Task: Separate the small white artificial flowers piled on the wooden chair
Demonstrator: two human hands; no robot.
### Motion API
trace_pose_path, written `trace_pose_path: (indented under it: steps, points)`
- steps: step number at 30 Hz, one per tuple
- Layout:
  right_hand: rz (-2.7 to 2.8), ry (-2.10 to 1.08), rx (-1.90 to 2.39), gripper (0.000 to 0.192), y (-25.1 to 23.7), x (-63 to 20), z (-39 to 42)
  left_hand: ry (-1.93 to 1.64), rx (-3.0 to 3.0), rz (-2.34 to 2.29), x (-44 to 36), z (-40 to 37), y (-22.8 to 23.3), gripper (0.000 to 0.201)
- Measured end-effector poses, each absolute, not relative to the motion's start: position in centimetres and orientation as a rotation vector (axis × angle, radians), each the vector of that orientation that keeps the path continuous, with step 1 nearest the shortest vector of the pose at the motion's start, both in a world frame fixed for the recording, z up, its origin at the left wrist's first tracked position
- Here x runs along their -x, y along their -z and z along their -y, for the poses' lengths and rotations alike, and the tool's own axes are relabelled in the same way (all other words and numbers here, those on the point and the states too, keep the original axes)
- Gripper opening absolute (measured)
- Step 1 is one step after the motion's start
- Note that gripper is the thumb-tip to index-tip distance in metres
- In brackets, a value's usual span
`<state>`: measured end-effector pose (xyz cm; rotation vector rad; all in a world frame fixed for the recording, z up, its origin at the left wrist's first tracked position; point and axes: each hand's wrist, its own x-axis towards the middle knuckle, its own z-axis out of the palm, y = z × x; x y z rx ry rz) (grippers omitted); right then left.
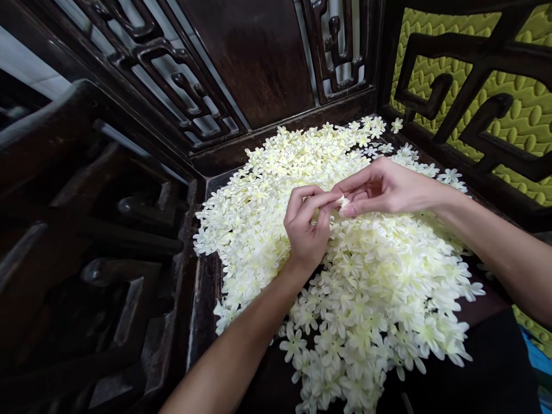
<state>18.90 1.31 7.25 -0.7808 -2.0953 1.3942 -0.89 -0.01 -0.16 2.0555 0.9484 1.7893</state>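
Near frame centre, the right hand (383, 187) pinches a small, white, petal-like piece (344, 202) between thumb and fingertips; the left hand (308, 225) curls beside it, its grip unclear, above heaped cream-white, star-shaped flowers (254, 227).

Flowers (250, 230) lie on the seat (209, 282) (latticework (487, 52) either side), before the backrest (263, 63).

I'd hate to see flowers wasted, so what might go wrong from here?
The small creamy-white piece at the fingertips of the left hand and right hand might slip and get lost in the similarly pale heap of white, yellow-centred flowers below. The bare left forearm, lying across the heap's near side, could also sweep flowers aside.
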Motion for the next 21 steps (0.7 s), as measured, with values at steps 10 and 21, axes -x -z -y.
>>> trace_pose_path:
  steps: [10, 21]
  points:
    - [2.273, -1.107, 0.782, 0.026, -7.73, -18.26, -0.8, -1.737, -2.029, -0.955, 1.09, -0.16, 0.3, 0.011]
    - [2.148, -1.261, 0.751, 0.02, -7.12, -18.07, -0.9, -1.721, -1.96, -0.935, 0.81, -0.4, 0.29, 0.007]
